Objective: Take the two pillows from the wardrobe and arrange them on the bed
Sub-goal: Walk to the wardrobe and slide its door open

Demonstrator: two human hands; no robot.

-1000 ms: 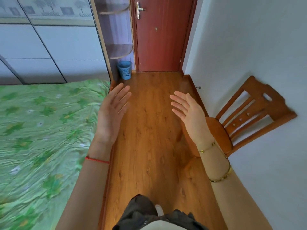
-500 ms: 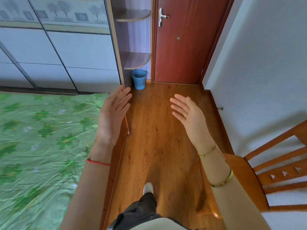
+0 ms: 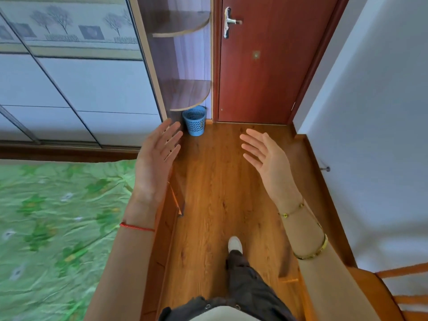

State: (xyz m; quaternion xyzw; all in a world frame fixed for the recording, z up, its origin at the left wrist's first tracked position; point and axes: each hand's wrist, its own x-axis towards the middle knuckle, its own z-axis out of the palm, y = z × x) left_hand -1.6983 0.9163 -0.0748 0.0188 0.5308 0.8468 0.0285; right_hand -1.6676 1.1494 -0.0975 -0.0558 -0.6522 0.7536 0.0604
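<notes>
The wardrobe fills the upper left, its pale sliding doors closed, so no pillow shows. The bed with a green leaf-print sheet lies at the lower left, its wooden side rail beside my left forearm. My left hand is held out in front of me with straight fingers, palm facing right, holding nothing. My right hand is raised level with it, fingers spread, palm facing left, also holding nothing. Both hands hover over the wooden floor, short of the wardrobe's end.
Rounded corner shelves end the wardrobe, with a blue mesh bin under them. A closed red-brown door stands ahead. A white wall runs along the right, and a wooden chair sits at the lower right.
I have walked forward along the bed: the door, bin and wardrobe are closer, and the chair has slid back to the lower right. Both hands keep the same raised, empty pose.
</notes>
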